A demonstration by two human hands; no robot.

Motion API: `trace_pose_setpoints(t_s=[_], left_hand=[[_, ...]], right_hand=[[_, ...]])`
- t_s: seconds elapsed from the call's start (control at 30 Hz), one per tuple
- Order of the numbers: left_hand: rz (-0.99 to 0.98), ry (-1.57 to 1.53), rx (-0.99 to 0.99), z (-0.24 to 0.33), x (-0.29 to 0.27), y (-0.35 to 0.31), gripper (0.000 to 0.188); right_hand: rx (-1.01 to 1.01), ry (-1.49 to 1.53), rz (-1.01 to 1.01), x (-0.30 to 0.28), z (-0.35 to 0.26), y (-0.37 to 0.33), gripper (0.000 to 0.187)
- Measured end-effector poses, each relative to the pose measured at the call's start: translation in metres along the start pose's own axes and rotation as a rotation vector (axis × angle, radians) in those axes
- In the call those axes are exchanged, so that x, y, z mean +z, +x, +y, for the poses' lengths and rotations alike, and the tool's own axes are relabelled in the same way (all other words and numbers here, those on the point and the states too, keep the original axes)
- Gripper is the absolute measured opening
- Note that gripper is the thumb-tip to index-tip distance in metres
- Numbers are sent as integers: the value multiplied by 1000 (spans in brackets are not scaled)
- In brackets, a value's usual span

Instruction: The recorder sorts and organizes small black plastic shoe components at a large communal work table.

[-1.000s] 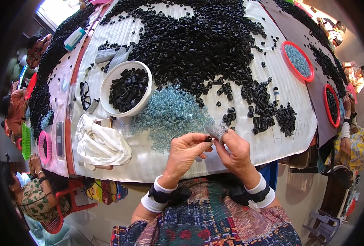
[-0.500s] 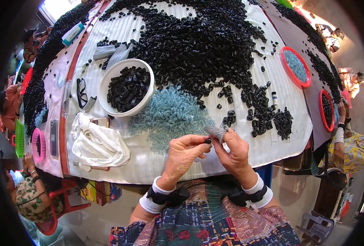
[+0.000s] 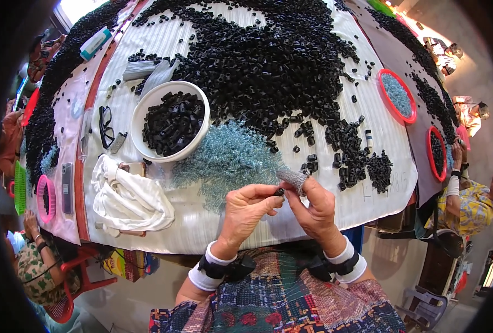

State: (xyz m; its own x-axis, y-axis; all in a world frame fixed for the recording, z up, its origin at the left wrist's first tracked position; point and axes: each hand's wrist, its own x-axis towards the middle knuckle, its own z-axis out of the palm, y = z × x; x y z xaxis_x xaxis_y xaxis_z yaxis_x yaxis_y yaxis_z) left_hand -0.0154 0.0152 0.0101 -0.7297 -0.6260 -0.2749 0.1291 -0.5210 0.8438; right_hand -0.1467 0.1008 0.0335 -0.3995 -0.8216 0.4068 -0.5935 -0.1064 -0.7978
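Note:
My left hand [image 3: 248, 210] pinches a small black plastic cap [image 3: 279, 192] between thumb and fingertips, over the near part of the table. Close beside it, my right hand [image 3: 316, 208] is curled, with a grey knitted finger cover [image 3: 292, 179] on its index finger. Whatever lies between its thumb and fingers is too small or hidden to make out. Just beyond both hands spreads a heap of small clear bluish pieces [image 3: 232, 150]. Loose black plastic pieces [image 3: 348, 158] and a pile of smaller black ones [image 3: 379, 168] lie right of them.
A white bowl [image 3: 137, 132] of black parts stands left of the heap, near a white cloth [image 3: 132, 202] and eyeglasses [image 3: 107, 126]. A big black pile [image 3: 263, 66] covers the far table. Red-rimmed baskets [image 3: 411, 117] stand at right. Other people work on both sides.
The view has shifted slightly. Both hands keep almost the same pose, and the black cap stays in my left fingertips, turned a little.

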Motion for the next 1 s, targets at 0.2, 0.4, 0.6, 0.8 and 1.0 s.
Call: trace_pose_setpoints(t_s=[0.2, 0.4, 0.6, 0.8, 1.0], left_hand=[[22, 16, 22, -2, -2, 0, 21], [20, 31, 41, 0, -2, -1, 20], [30, 42, 66, -1, -1, -2, 20], [35, 33, 117, -4, -2, -3, 18], [15, -3, 77, 0, -2, -3, 18]], right_hand=[[-207, -185, -12, -1, 2, 5, 24], [-117, -141, -33, -1, 1, 2, 24], [-215, -196, -56, -4, -2, 3, 26], [-288, -250, -85, -3, -9, 8, 27], [-172, -184, -39, -2, -6, 4, 27]])
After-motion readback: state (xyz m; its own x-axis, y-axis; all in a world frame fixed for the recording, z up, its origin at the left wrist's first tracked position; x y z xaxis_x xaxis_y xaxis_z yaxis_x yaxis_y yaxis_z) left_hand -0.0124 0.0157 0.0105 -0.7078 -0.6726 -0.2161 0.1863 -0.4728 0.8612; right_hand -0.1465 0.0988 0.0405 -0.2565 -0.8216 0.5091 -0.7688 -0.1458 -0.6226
